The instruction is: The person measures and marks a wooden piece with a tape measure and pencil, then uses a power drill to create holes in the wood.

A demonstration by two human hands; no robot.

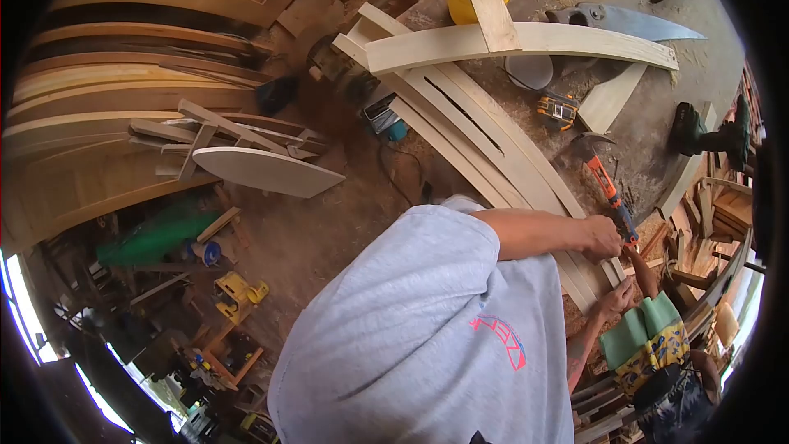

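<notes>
My left hand is closed, above the far ends of long pale wooden boards; what its fingers hold is hidden. Lower down, my right hand has its fingers curled around the end of a wooden board. A claw hammer with an orange-and-blue handle lies beside the boards, its handle end close to my left hand. Another person's forearm reaches in from the right, near that handle; the hand itself is mostly hidden.
A curved wooden piece lies across the boards. Near it are a yellow bucket, a handsaw and a yellow-and-black boxy item. Stacked timber and an oval-ended panel stand left. A yellow power tool sits low left.
</notes>
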